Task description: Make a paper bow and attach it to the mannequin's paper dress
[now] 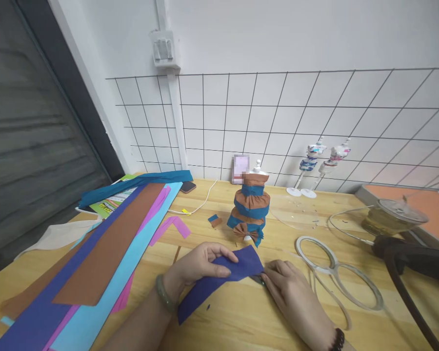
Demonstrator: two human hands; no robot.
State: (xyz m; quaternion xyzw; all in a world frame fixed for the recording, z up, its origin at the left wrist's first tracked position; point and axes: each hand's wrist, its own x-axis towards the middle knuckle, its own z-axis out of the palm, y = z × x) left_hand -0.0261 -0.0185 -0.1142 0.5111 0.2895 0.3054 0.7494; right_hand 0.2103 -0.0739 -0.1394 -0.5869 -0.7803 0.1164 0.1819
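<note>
My left hand [205, 265] is closed on a strip of dark blue crepe paper [249, 261], thumb below and fingers on top. One end of the strip hangs down toward the table's front. At its right edge, my right hand [287, 290] is closed around what look like small scissors [258, 279]; a dark blade tip shows and the rest is hidden. Behind the strip stands a small white dress form [258, 168] wearing a dress of brown and teal crepe paper [251, 202] with a brown bow low on its front. A tiny blue scrap [208, 307] lies below the strip.
On the left lie long crepe paper strips in brown [113, 243], blue, pink and light blue. Tape rolls [316, 253] rest at right, near a black-handled tool [413, 258] and a clear lidded bowl [395, 219]. Two small decorated forms [309, 163] stand by the wall.
</note>
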